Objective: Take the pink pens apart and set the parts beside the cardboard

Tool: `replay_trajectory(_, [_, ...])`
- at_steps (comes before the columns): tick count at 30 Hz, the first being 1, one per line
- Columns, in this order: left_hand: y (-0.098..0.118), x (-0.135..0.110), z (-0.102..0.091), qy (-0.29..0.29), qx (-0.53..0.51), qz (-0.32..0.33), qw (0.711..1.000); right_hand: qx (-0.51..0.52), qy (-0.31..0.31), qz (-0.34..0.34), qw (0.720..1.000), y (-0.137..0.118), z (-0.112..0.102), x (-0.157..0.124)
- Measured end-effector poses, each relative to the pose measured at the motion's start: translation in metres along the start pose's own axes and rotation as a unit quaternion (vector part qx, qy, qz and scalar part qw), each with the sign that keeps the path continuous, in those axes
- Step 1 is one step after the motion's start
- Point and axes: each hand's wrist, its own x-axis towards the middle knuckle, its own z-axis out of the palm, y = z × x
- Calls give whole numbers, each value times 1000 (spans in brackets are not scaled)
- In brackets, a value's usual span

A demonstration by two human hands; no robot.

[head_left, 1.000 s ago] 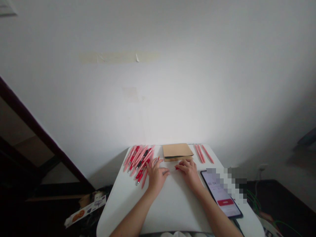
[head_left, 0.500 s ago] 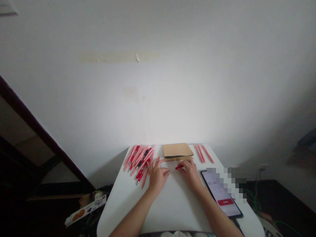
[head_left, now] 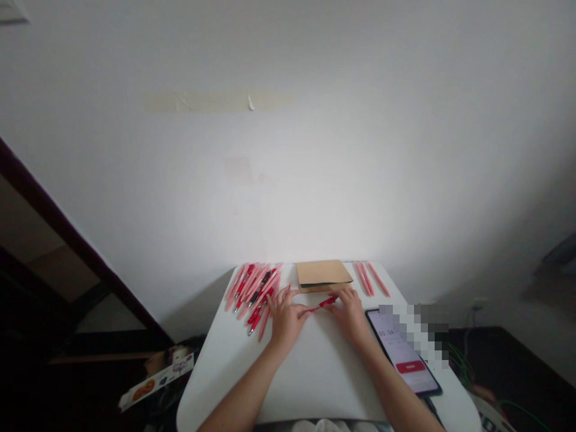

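My right hand [head_left: 348, 312] pinches a red pen [head_left: 328, 301] between thumb and fingertips, just in front of a brown kraft-paper booklet [head_left: 324, 273]. My left hand [head_left: 285, 315] is closed at thumb and forefinger on the pen's left end, where a small red part shows at the fingertips. Whether that part is joined to the pen is too small to tell. The other left fingers spread beside a pile of pink, red and black pens [head_left: 254, 291], partly covering its right side. A thin orange-pink tip shows by those fingers.
Three pink pens [head_left: 366, 279] lie at the table's back right. A phone [head_left: 405, 354] with a timer on its screen rests near the right edge of the white table [head_left: 324, 378]. A wall [head_left: 324, 180] stands right behind.
The red pen has shifted slightly and shows more of its length between my hands. Red now appears at my left fingertips, where a pale, clear-looking bit showed before.
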Motion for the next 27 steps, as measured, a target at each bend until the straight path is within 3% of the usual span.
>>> replay_trajectory(13, [2,1,-1,8,-5,4,1000,-39,-59,20,997,-5,-2,-1])
replay_trajectory(27, [-10,3,-1,58,26,-13,998,-53,-35,30,997,-2,-3,-2])
